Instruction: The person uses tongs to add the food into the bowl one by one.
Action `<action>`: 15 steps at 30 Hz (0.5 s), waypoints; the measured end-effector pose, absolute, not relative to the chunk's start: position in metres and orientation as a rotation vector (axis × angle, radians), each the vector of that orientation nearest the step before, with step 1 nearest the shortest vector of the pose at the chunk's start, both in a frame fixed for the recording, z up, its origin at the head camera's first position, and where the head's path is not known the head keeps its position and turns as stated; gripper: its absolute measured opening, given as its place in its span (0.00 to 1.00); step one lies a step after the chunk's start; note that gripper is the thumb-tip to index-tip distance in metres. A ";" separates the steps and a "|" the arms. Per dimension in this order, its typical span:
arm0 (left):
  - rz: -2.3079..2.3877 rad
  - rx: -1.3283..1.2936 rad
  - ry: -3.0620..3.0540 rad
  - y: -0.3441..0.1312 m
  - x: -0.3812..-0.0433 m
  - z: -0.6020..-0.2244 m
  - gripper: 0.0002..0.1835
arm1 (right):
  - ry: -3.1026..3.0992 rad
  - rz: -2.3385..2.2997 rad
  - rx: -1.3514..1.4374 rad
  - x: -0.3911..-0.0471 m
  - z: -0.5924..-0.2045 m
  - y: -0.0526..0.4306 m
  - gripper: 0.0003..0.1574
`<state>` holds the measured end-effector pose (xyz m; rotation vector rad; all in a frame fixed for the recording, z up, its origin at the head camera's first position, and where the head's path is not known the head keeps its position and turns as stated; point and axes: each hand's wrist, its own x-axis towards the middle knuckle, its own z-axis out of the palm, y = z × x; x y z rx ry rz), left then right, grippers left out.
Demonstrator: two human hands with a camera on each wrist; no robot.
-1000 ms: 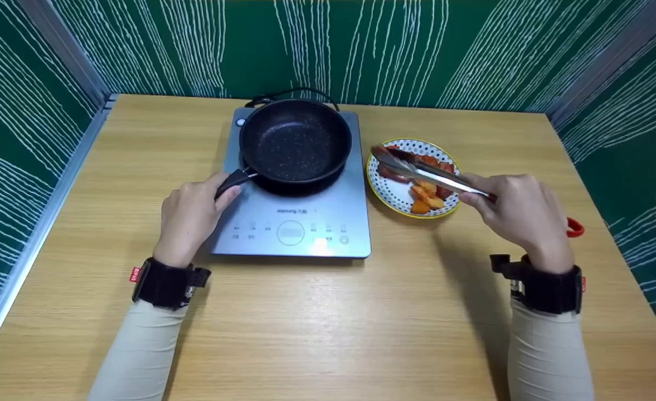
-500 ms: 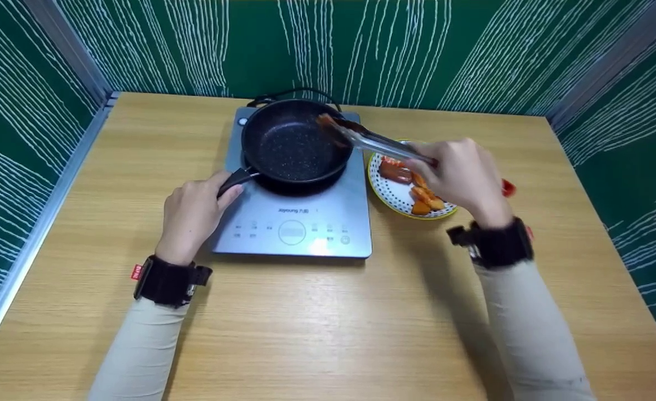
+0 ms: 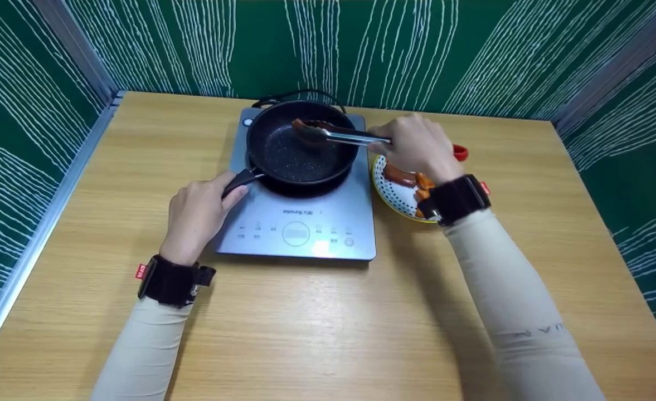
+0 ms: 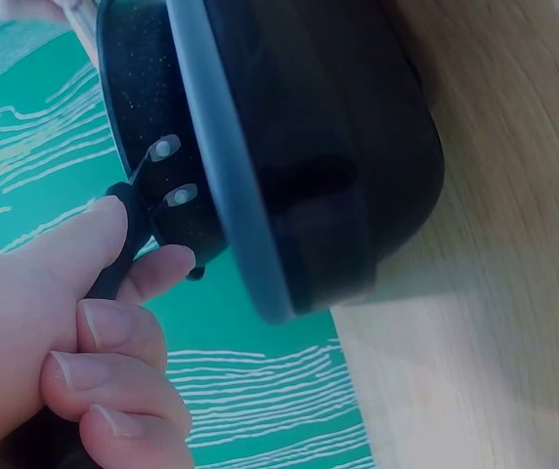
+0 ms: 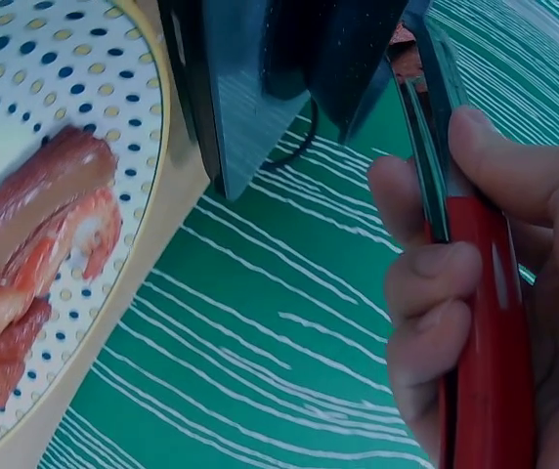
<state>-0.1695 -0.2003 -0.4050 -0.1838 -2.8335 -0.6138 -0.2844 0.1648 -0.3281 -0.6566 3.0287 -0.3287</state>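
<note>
My left hand [image 3: 197, 214] grips the black handle [image 3: 242, 181] of a frying pan [image 3: 288, 159], thumb along its side. The pan sits on a grey induction cooker [image 3: 255, 245]. Over the pan's inside, my right hand [image 3: 417, 142] holds metal tongs [image 3: 355, 137] by their red grips [image 5: 490, 342], fingers wrapped around both arms. Between the tong ends is a reddish-brown piece of food [image 3: 301, 127], probably meat. Beneath the right wrist lies a dotted plate [image 3: 395, 196] with a sausage-like brown piece [image 5: 45, 200], orange chunks [image 3: 423, 181] and a pinkish shrimp [image 5: 94, 230]; the forearm hides part of it.
A black cord [image 3: 311, 91] runs behind the cooker by the green, white-streaked back wall [image 3: 383, 55]. Similar panels flank the wooden table [image 3: 305, 323] left and right.
My right hand has carried the tongs and the food piece leftward from above the plate to over the pan. The left hand keeps its grip on the pan handle.
</note>
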 end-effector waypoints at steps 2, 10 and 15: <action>-0.615 -0.183 -2.835 -0.200 -0.170 -0.405 0.15 | 3.002 -0.328 -0.677 -0.290 -0.328 0.159 0.22; -0.618 -0.173 -2.847 -0.200 -0.171 -0.406 0.15 | 2.976 -0.338 -0.768 -0.304 -0.333 0.151 0.24; -0.615 -0.172 -2.844 -0.201 -0.171 -0.406 0.15 | 2.981 -0.330 -0.747 -0.310 -0.335 0.151 0.25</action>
